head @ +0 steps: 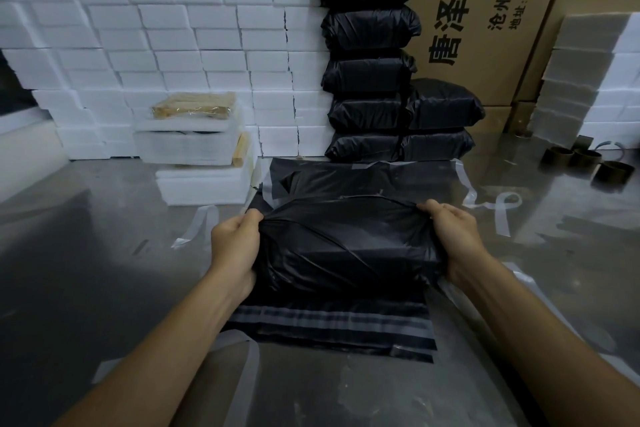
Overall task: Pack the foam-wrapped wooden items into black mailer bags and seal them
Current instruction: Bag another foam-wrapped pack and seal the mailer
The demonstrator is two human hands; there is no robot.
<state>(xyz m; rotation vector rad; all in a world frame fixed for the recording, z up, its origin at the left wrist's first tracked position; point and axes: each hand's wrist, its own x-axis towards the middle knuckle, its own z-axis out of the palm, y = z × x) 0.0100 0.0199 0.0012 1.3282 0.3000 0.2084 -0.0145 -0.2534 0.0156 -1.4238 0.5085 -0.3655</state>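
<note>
The filled bag (343,253) is gripped between both hands on the table (86,253): left hand (235,243) and right hand (450,236) fingers curled into its far corners. Step in hand, prob.: item seated, bag pulled tight. Next: flap strip (332,319), nearer than the fingers, to be folded over & pressed shut.

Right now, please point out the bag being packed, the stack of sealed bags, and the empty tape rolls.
bag (346,253): head view, on its bulging middle.
sealed bags (369,31): head view, on the second bag from the top.
tape rolls (611,173): head view, on the nearest roll's side.
</note>
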